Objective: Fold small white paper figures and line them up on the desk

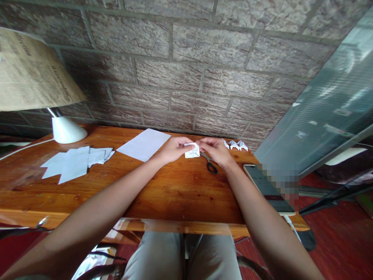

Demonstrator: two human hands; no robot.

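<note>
Small folded paper pinched between both hands, just above the wooden surface.
Left hand gripping its left edge, right hand closed on its right edge with the fingertips. Scissors lying just under the right hand; plain white sheet beside the left hand; heap of cut paper well off to its left; little folded pieces just past the right hand; phone beside the right forearm.

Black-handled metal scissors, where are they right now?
In the head view the black-handled scissors lie on the brown wooden table, right of centre, just below the right hand pinching folded white paper, left of the dark phone.
</note>
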